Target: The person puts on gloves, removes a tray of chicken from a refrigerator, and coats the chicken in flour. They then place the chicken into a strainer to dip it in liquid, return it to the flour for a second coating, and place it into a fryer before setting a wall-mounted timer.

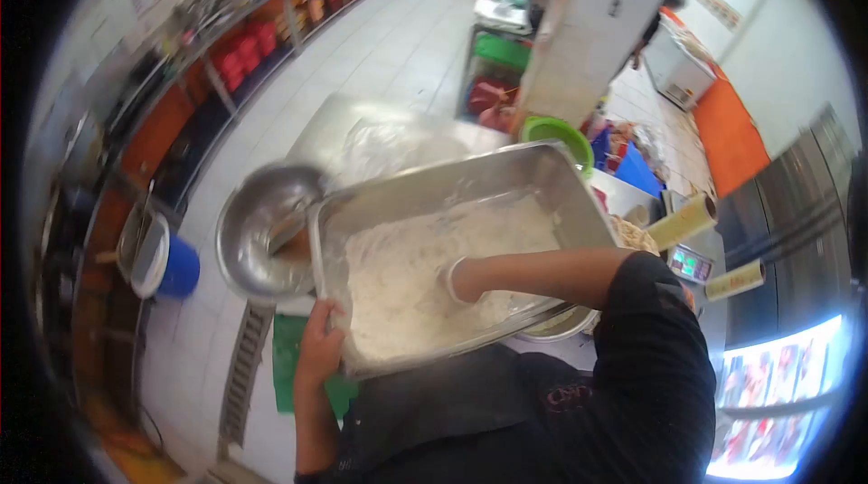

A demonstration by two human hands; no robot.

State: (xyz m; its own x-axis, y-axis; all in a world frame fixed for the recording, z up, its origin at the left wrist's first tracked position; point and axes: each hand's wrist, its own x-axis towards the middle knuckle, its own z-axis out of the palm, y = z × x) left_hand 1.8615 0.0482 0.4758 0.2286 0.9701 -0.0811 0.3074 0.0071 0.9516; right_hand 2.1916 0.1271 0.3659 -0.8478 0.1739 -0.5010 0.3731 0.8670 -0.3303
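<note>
A deep rectangular metal pan [579,199] sits tilted in front of me, with pale flour-like powder [398,258] spread over its bottom. At the pan's near left corner, my left hand [322,339] is closed on the rim. My right hand [461,281] reaches into the powder near the middle, with what looks like a white glove edge at the wrist. Its fingers are buried, so whether they hold anything is hidden. Left of the pan stands a round steel bowl [244,244] with a metal utensil [287,232] in it.
Beneath the pan is a metal table [316,136] with clear plastic [380,145] on it. A green basin [561,136], film rolls [683,222] and a lit scale [692,264] are at the right. A blue bucket [179,267] stands on the floor at left.
</note>
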